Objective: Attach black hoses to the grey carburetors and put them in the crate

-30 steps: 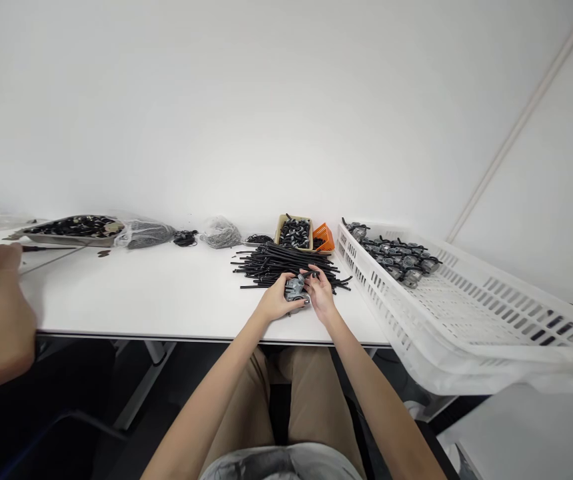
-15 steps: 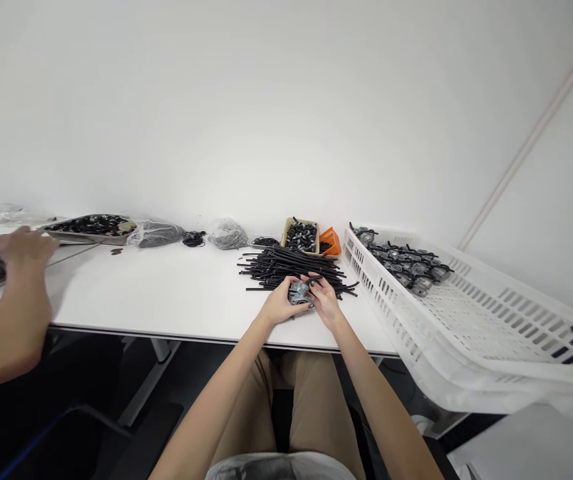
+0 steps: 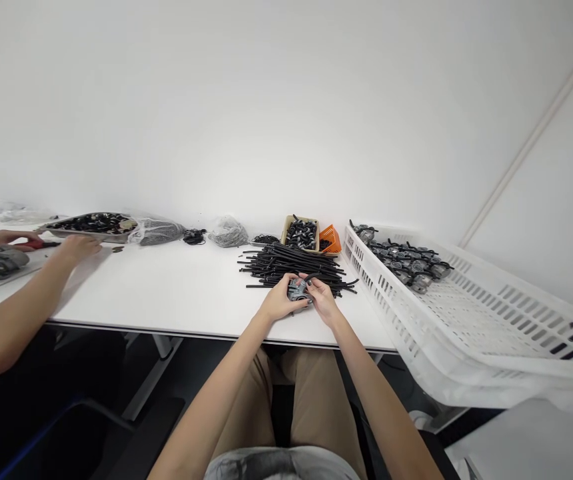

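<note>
We're pinching a grey part (image 3: pixel 296 289) with left hand (image 3: pixel 280 301) and right hand (image 3: pixel 324 299), at the 6 o'clock edge of the black tubes (image 3: pixel 291 263), near the bench (image 3: pixel 166 293) front edge. Open bench at 9 o'clock; white crate (image 3: pixel 391 313) at 3 o'clock.

1. No text, label, brand, number or sign can be read in this view.
2. The grey part (image 3: pixel 297 289) at the near edge of the black tubes (image 3: pixel 291 267) is too small and too covered to show any marking.
3. The grey parts (image 3: pixel 401 262) in the white crate (image 3: pixel 384 293) on the right are also too small to tell.
</note>
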Demonstrator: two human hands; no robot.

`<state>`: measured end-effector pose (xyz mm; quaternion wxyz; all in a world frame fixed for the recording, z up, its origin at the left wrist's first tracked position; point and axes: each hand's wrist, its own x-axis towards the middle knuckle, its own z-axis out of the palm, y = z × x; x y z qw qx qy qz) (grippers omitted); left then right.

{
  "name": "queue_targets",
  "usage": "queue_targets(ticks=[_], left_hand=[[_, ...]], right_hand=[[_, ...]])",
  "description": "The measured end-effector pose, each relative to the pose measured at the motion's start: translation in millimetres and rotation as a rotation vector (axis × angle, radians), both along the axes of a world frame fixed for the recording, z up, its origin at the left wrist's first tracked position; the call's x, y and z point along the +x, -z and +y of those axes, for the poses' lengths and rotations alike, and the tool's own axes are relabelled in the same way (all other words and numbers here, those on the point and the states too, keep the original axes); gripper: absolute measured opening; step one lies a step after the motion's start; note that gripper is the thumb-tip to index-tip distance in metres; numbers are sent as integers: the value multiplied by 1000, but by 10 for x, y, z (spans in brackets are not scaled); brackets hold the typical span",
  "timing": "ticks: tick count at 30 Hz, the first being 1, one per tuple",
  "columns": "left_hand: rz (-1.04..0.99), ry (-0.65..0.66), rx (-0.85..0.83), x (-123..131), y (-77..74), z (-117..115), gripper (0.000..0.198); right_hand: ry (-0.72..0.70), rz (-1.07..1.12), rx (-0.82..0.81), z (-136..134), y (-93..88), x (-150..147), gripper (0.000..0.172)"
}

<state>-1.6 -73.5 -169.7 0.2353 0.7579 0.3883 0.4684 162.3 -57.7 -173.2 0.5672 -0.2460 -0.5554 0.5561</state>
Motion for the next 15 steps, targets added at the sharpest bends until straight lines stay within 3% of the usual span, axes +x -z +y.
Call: queue_targets(ticks=[9, 15], left_hand=[[40, -37, -7, 0, -8, 5, 64], [35, -30, 9, 3, -1, 3, 63]], right_hand=[[67, -46, 100, 38, 41, -28, 36], [65, -50, 92, 37, 33, -36, 40]])
